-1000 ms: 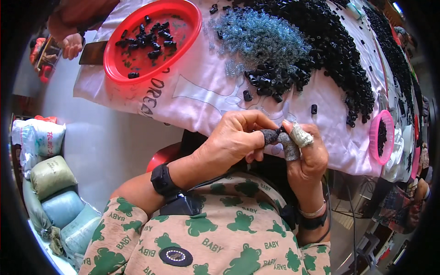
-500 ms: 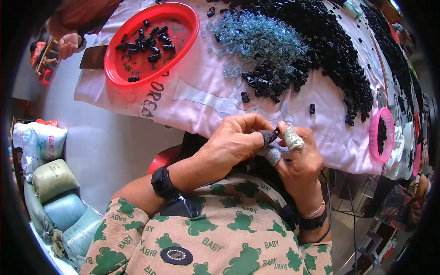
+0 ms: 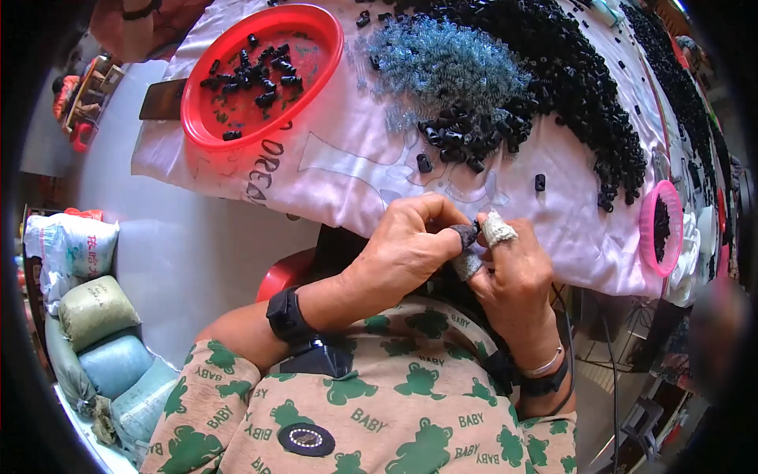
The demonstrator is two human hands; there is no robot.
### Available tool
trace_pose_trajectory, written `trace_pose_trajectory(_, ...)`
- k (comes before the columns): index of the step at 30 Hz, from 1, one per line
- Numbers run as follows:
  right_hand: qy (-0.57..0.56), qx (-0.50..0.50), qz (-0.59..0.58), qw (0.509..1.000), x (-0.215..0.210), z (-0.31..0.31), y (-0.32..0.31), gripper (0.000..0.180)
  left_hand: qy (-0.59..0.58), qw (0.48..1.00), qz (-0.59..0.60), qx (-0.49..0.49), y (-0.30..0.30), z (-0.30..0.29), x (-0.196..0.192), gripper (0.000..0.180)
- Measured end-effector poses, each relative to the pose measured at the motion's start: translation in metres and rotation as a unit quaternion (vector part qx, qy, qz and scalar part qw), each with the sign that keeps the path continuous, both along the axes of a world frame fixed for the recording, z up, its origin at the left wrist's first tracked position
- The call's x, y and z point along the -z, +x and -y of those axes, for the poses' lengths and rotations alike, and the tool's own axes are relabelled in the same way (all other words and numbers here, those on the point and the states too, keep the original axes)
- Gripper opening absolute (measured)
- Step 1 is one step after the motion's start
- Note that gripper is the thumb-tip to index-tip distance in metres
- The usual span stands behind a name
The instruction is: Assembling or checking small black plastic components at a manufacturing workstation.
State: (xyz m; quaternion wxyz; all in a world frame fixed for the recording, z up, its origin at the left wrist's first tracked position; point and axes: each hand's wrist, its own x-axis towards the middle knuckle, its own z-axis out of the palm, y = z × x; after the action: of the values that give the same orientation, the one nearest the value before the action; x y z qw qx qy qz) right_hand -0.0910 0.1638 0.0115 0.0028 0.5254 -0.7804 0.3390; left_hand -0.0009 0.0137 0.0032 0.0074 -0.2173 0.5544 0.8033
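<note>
My left hand [image 3: 403,249] and my right hand [image 3: 517,268] meet at the table's near edge, fingertips pinched together. Between them sits a small black plastic part [image 3: 477,224], mostly hidden by the fingers. Dark grey wrapping covers my left thumb; a white wrap [image 3: 497,229] and a grey wrap [image 3: 468,265] are on the right-hand fingers. Just beyond lies a single black cylindrical piece [image 3: 540,182]. Farther off, a heap of clear bluish springs [image 3: 450,67] adjoins a large pile of black plastic pieces [image 3: 584,95].
A red round tray [image 3: 189,118] holding several black pieces stands at the table's left. Pale pink cloth [image 3: 339,193] covers the table. At the right edge is a pink basket [image 3: 677,229]. Stuffed sacks [image 3: 99,312] line the lower left. Another person's arm [image 3: 142,35] shows at upper left.
My hands stay pinched together, with small shifts of the fingers. The other person's hand at upper left has moved upward. The view has shifted slightly.
</note>
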Motion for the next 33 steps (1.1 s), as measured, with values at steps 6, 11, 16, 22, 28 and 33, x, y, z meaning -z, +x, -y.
trace_pose_trajectory(6, 0.027, -0.004, -0.019, 0.999, 0.002, 0.0, -0.003, 0.037, -0.009, 1.0, 0.002, 0.019, -0.001, 0.002, 0.0, 0.016)
trace_pose_trajectory(11, 0.013, -0.014, -0.022, 1.0, -0.002, 0.001, -0.008, 0.036, -0.002, 0.999, -0.048, 0.022, 0.0, 0.003, -0.007, 0.019)
trace_pose_trajectory(16, 0.019, -0.031, -0.018, 0.999, -0.003, 0.0, -0.004, 0.034, 0.0, 0.999, -0.033, 0.026, 0.0, 0.005, -0.001, 0.019)
trace_pose_trajectory(22, 0.007, -0.031, -0.033, 0.999, -0.001, -0.001, -0.006, 0.03, 0.043, 0.999, -0.01, 0.032, -0.001, 0.005, -0.008, 0.02)
trace_pose_trajectory(28, -0.001, 0.012, 0.017, 1.0, -0.001, -0.001, -0.013, 0.03, 0.0, 0.998, -0.04, 0.044, 0.0, 0.0, -0.003, 0.035)
trace_pose_trajectory(33, -0.026, 0.019, 0.066, 0.997, -0.003, 0.0, -0.014, 0.028, -0.027, 0.991, -0.089, 0.095, -0.002, -0.001, -0.004, 0.046)
